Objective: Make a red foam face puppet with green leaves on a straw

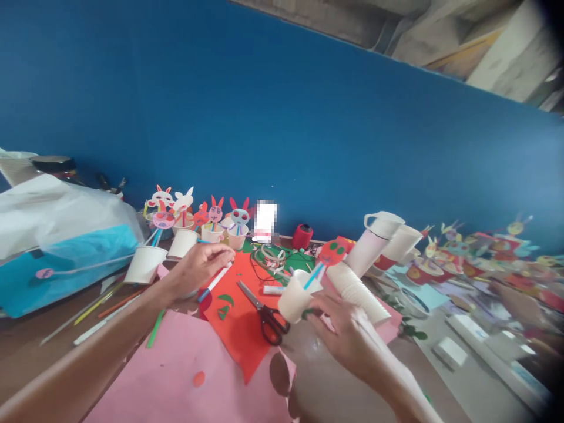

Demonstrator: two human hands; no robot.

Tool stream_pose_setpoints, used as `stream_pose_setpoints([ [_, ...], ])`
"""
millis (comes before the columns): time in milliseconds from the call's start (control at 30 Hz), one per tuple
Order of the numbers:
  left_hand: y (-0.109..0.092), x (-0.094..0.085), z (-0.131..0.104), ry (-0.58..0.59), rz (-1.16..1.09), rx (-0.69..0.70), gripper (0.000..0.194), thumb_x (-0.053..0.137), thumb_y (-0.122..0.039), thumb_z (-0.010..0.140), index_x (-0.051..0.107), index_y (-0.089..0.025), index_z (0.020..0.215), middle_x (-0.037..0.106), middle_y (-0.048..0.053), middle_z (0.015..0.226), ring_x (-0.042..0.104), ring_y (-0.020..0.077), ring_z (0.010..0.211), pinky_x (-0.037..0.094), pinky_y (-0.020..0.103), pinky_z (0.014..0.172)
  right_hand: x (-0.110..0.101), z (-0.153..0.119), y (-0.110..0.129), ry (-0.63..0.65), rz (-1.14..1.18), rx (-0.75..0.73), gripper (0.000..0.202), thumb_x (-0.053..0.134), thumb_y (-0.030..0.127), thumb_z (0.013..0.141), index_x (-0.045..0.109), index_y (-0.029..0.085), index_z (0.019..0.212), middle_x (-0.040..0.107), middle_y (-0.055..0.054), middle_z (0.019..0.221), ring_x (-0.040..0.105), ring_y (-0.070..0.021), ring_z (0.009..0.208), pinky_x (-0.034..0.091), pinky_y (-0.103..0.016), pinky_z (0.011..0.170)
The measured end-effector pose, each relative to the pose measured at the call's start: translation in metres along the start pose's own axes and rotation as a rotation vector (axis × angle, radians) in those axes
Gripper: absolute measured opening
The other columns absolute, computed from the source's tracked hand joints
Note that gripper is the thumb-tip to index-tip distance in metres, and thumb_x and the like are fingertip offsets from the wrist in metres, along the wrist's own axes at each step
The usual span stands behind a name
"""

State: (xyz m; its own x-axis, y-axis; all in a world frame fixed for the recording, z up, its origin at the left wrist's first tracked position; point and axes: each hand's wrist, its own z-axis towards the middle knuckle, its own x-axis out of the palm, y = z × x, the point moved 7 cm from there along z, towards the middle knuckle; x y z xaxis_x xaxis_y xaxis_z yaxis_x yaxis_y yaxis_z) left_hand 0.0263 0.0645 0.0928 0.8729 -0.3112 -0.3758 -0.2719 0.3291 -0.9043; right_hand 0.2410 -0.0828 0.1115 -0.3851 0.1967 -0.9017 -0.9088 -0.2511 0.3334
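Note:
My left hand (pixel 208 262) hovers above the orange paper (pixel 238 346), its fingertips pressed together; whatever they pinch, if anything, is too small to make out. Beneath it lies a white marker with a blue cap (pixel 214 283). My right hand (pixel 339 323) is closed, with a small green paper piece (pixel 307 314) at its fingertips, against the lower side of a white paper cup (pixel 292 298). In that cup stands a blue straw (pixel 313 275) topped by a red paper face with green eyes (pixel 331 252). Black-handled scissors (pixel 264 314) lie between the hands.
Paper cups with rabbit-faced straws (pixel 238 235) line the wall at left. Pink paper (pixel 176 370) covers the front. Stacked cups (pixel 359 294), a white jug (pixel 374 241) and a red thread spool (pixel 302 235) stand right of centre. Blurred finished cups (pixel 427 267) crowd the far right.

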Motion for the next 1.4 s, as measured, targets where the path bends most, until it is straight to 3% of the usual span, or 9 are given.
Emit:
stream_pose_setpoints([
  [133,0.001,-0.002,0.001,-0.040,-0.303,-0.041,0.033,0.051,-0.045,0.076,0.064,-0.016,0.086,0.066,0.009,0.090,0.060,0.0227,0.084,0.045,0.031,0.072,0.017,0.016,0.041,0.148,0.132,-0.176,0.012,0.046,0.013,0.079,0.056,0.019,0.074,0.059,0.000,0.075,0.053,-0.0110,0.067,0.036,-0.021,0.060],
  [367,0.007,0.011,0.005,0.135,-0.773,-0.198,0.045,0.048,-0.050,0.077,0.059,-0.015,0.103,0.062,0.014,0.107,0.055,0.0263,0.100,0.045,0.034,0.078,0.051,0.035,0.076,0.347,0.141,-0.393,0.006,0.052,0.016,0.073,0.058,0.017,0.074,0.062,0.000,0.076,0.056,-0.0114,0.068,0.036,-0.020,0.059],
  [533,0.006,0.017,0.000,0.130,-0.722,-0.204,0.037,0.058,-0.037,0.075,0.057,-0.018,0.107,0.059,0.010,0.109,0.055,0.0226,0.096,0.045,0.030,0.075,0.064,0.051,0.082,0.351,0.062,-0.418,0.010,0.050,0.022,0.075,0.058,0.017,0.076,0.063,-0.001,0.077,0.057,-0.0141,0.069,0.034,-0.023,0.058],
  [767,0.019,0.026,0.000,0.117,-0.615,-0.276,0.036,0.062,-0.025,0.073,0.055,-0.020,0.108,0.061,0.006,0.100,0.058,0.0171,0.084,0.045,0.028,0.070,0.080,0.058,0.079,0.400,0.123,-0.389,0.013,0.050,0.022,0.076,0.060,0.018,0.082,0.064,-0.002,0.082,0.058,-0.0145,0.074,0.036,-0.023,0.061],
  [1067,0.028,0.042,0.000,0.149,-0.646,-0.297,0.030,0.064,-0.023,0.070,0.061,-0.016,0.098,0.064,0.006,0.085,0.057,0.0145,0.068,0.044,0.026,0.063,0.091,0.058,0.073,0.430,0.144,-0.383,0.014,0.050,0.024,0.075,0.061,0.019,0.083,0.064,-0.001,0.083,0.058,-0.0138,0.073,0.035,-0.022,0.058],
  [1400,0.037,0.044,0.000,0.070,-0.587,-0.368,0.015,0.064,-0.027,0.069,0.064,-0.016,0.079,0.064,0.003,0.073,0.059,0.0140,0.064,0.045,0.025,0.061,0.092,0.056,0.079,0.405,0.156,-0.394,0.015,0.048,0.023,0.075,0.062,0.019,0.080,0.064,0.000,0.077,0.057,-0.0132,0.065,0.035,-0.021,0.054],
])
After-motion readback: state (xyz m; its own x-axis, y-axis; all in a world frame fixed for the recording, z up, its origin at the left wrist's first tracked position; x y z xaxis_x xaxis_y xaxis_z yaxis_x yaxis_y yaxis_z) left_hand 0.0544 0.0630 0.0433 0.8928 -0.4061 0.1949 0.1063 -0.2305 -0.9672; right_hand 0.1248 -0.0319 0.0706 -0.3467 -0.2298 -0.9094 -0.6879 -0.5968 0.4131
